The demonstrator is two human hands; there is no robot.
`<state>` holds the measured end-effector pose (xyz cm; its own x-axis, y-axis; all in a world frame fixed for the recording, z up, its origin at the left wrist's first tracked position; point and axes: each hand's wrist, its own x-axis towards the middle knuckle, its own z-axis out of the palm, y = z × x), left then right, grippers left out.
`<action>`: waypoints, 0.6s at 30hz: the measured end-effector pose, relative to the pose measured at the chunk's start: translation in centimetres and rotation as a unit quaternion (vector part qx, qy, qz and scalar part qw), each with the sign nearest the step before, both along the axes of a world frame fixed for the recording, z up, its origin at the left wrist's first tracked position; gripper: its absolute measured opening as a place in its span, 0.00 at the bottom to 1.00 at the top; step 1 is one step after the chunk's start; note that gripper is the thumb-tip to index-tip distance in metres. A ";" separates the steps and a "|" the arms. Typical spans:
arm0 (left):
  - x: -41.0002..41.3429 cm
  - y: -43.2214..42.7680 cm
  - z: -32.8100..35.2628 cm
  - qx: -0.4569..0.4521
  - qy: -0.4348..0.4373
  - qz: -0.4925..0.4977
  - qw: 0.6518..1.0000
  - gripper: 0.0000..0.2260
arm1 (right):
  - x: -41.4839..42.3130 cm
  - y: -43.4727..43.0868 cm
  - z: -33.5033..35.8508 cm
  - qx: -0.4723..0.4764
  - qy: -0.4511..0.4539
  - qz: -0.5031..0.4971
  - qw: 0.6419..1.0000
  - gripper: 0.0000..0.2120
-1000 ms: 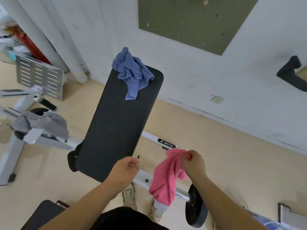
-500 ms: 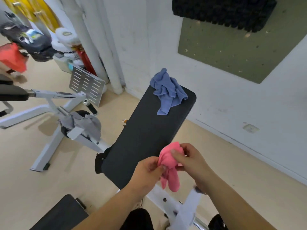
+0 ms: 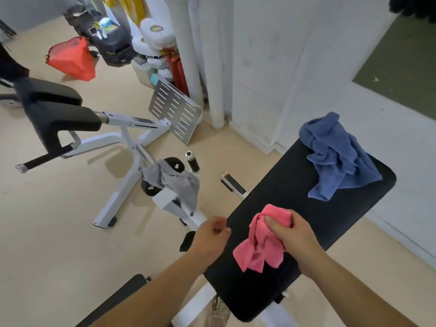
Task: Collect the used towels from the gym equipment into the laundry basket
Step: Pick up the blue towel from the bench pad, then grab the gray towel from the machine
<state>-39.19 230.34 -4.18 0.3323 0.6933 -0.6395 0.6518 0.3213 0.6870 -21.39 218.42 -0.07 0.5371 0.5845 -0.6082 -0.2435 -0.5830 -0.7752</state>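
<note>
Item: pink towel (image 3: 260,241), bunched, in the right hand (image 3: 291,234), hanging just over the near end of the black padded bench back (image 3: 295,215).

Risk: loose corners dangle below the fist. Judged likely to slip free in carrying, since only the upper bunch is pinched. No laundry basket is in view, so the carry may be long.

Risk: two towels remain on the equipment. The blue towel (image 3: 337,159) lies crumpled at the far end of the bench back. The grey towel (image 3: 174,181) is draped on the white frame of the exercise machine (image 3: 122,142) to the left. The grey one could snag on the frame's knobs if pulled sideways.

Right hand: fingers curled and clamped on the pink towel, thumb (image 3: 271,224) pressed across the top of the bunch.

Left hand (image 3: 212,234): loosely closed, fingers curled in, holding nothing visible; beside the bench edge, apart from the towel.
</note>
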 end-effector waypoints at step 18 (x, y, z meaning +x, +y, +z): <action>-4.5 26.1 -17.4 0.206 0.304 -0.302 0.880 0.18 | 0.1 11.3 -7.2 0.013 0.029 -0.086 0.996 0.17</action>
<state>-43.65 256.40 -21.62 0.4037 0.7225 -0.5613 0.9052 -0.4046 0.1303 -21.26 229.70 -7.25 0.5960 0.5028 -0.6261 -0.3824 -0.5079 -0.7719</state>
